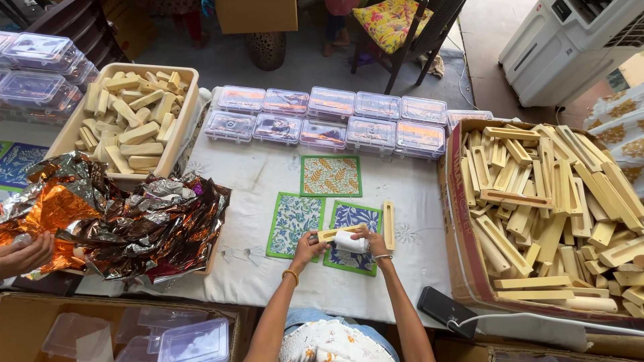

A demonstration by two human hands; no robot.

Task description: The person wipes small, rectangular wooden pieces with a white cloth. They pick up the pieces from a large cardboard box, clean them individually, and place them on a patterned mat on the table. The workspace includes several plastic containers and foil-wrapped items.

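Left hand grips the end of a slim wooden piece, fingers clenched on it; right hand clasps a white roll pressed against the same piece; both sit over the blue patterned cloth square on the white table cover; a second wooden slat lies upright just beside it; green square to the left, orange-leaf square above; rows of clear plastic boxes behind; cardboard box of wooden parts at right; tray of wooden blocks at left; crumpled foil with another person's hand touching it.
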